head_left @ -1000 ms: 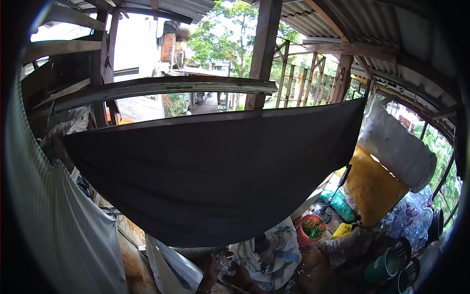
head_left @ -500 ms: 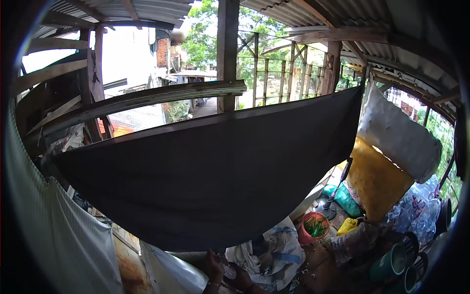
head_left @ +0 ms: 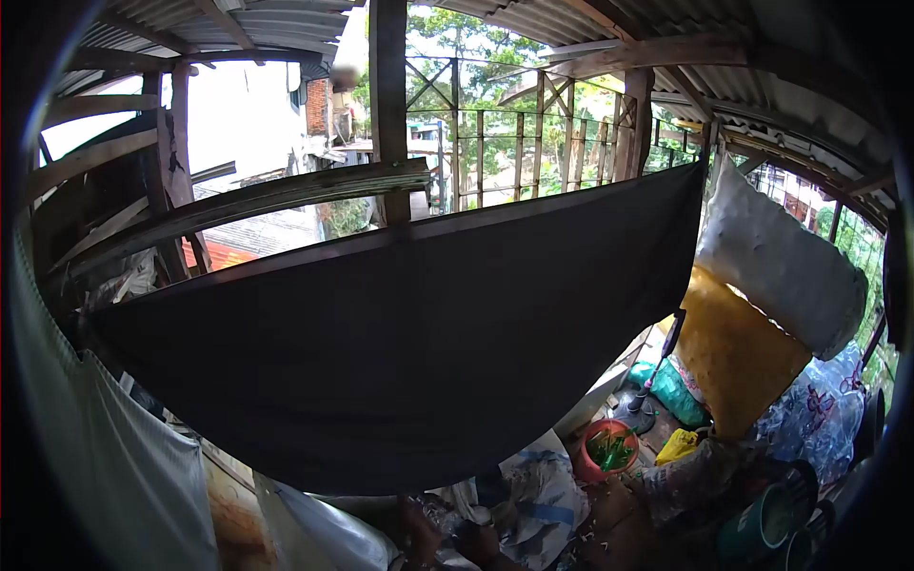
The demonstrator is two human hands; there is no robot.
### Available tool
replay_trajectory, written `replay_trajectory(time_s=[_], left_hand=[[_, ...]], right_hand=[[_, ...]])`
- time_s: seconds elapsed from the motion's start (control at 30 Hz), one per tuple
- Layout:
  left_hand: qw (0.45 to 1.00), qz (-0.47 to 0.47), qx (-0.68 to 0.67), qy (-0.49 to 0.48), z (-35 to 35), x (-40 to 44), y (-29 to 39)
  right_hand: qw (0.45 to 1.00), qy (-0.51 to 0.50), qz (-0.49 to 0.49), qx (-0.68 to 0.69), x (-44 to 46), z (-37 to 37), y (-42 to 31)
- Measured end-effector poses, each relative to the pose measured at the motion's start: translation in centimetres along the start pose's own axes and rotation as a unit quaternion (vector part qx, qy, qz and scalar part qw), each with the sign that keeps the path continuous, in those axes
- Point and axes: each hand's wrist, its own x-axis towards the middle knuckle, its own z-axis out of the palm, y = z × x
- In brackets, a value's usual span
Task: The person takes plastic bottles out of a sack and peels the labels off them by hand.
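At the bottom edge, in shadow, my left hand (head_left: 420,535) is closed around a clear plastic bottle (head_left: 442,515), of which only a glinting part shows. Just to its right is my right hand (head_left: 478,542), dark, with its fingers curled. What lies inside those fingers is hidden. Behind and beside both hands is a crumpled white woven sack (head_left: 541,504) with blue stripes. A large black cloth (head_left: 409,362) hangs across the middle of the view, its lower edge just above my hands.
On the right stand a red bucket (head_left: 606,451) holding green bottles, a yellow bag (head_left: 677,445), a green bucket (head_left: 757,525) and a clear bag of plastic bottles (head_left: 809,409). Grey-white sheeting (head_left: 143,457) hangs at left. A wooden post (head_left: 389,105) rises behind the cloth.
The view has turned slightly right, so the post and beam sit further left. My hands stay close together at the bottom, with the right hand slightly further from the bottle.
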Motion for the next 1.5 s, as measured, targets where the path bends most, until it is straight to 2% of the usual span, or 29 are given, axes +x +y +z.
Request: replay_trajectory(time_s=[0.07,0.13,0.17,0.23,0.33,0.4,0.47,0.53,0.57,0.63,0.67,0.7,0.73,0.83,0.87,0.9,0.93,0.97,1.03,1.1,1.13,1.17,1.2,1.23,1.3,1.33,1.4,1.43,1.5], left_hand=[[0.998,-0.037,-0.015,0.041,-1.0,1.3,-1.2],[0.993,-0.076,-0.029,0.082,-1.2,1.3,-1.6],[0.996,-0.06,-0.047,0.043,-0.4,0.6,-1.2],[0.997,-0.044,-0.065,0.005,-0.8,0.7,-1.6],[0.993,-0.101,-0.011,-0.054,-3.7,2.2,-3.4],[0.995,-0.038,0.085,-0.035,-3.8,2.3,-4.0],[0.997,-0.032,0.075,-0.018,-3.5,2.6,-3.0],[0.998,-0.028,0.061,0.0,-2.5,2.7,-2.6],[0.996,-0.039,0.073,-0.016,-2.0,2.7,-2.7],[0.994,-0.05,0.089,-0.031,-1.2,2.8,-2.2],[0.995,-0.06,0.071,-0.041,-0.8,2.7,-2.1],[0.995,-0.071,0.053,-0.051,-0.4,2.7,-2.2],[0.994,-0.082,0.035,-0.059,-0.1,2.5,-2.2],[0.991,-0.113,0.001,-0.066,0.5,0.7,-2.9],[0.975,0.034,0.21,-0.069,0.9,-0.5,-3.3],[0.941,0.103,0.312,-0.076,1.2,-1.0,-2.9],[0.893,0.172,0.41,-0.067,1.4,-1.5,-2.4],[0.935,0.117,0.335,-0.021,1.9,-1.6,-1.5],[0.963,0.061,0.26,0.026,-0.5,-0.4,-1.0],[0.917,0.229,0.322,0.065,-4.6,3.6,-1.2],[0.893,0.285,0.341,0.076,-5.0,4.5,-0.6],[0.956,0.197,0.206,0.074,-3.5,3.9,1.2],[0.977,0.151,0.137,0.069,-3.1,3.0,2.8],[0.99,0.106,0.065,0.069,-2.7,2.1,4.3],[0.997,-0.04,0.044,-0.048,-3.3,1.0,6.4],[0.997,-0.034,0.04,-0.05,-4.4,1.2,6.5],[0.988,-0.056,0.062,-0.133,-8.0,0.7,5.9],[0.988,-0.053,0.058,-0.129,-9.7,0.3,5.9],[0.925,0.033,0.379,0.0,-12.2,-0.4,6.4]], right_hand=[[0.999,0.008,-0.033,0.002,-0.1,-1.8,-1.0],[0.963,0.09,0.114,0.228,0.5,-5.0,-3.6],[0.963,0.09,0.114,0.227,0.7,-5.6,-3.6],[0.98,0.168,-0.005,0.11,0.8,-6.7,-3.4],[0.974,0.145,0.011,0.176,1.1,-10.2,-4.6],[0.97,0.184,0.017,0.159,0.7,-10.3,-4.0],[0.964,0.222,0.021,0.143,0.2,-9.7,-3.5],[0.978,0.05,0.134,0.149,-1.3,-7.5,-1.9],[0.979,0.049,0.134,0.147,-2.1,-4.5,0.0],[0.935,-0.208,0.237,0.161,-2.9,2.5,3.5],[0.935,-0.208,0.237,0.162,-2.9,2.4,3.5],[0.988,-0.131,0.07,0.045,-2.7,1.7,3.2],[0.991,-0.048,-0.1,-0.074,-2.4,0.8,2.8],[0.98,-0.145,-0.136,-0.033,-0.4,-3.1,1.4],[0.979,-0.154,-0.137,-0.015,-0.4,-2.5,1.7],[0.978,-0.158,-0.133,-0.011,-0.6,-3.7,0.5],[0.988,-0.107,-0.042,0.108,-0.5,-4.8,-0.7],[0.972,-0.051,0.051,0.222,0.2,-7.2,-2.7],[0.95,-0.075,0.09,0.288,0.5,-11.2,-6.4],[0.985,0.009,0.11,0.13,0.8,-10.7,-8.0],[0.985,0.016,0.111,0.132,1.2,-10.3,-8.7],[0.976,-0.102,0.139,0.133,1.5,-9.8,-9.4],[0.952,-0.221,0.164,0.131,1.9,-9.3,-10.0],[0.953,-0.218,0.162,0.133,2.4,-8.8,-10.9],[0.92,-0.351,0.155,0.079,3.9,-7.8,-12.0],[0.922,-0.35,0.149,0.076,4.1,-7.1,-12.3],[0.909,-0.126,0.08,0.389,3.2,-5.3,-12.8],[0.909,-0.131,0.077,0.387,3.3,-4.7,-13.2],[0.9,-0.178,0.085,0.39,3.4,-3.5,-14.2]])
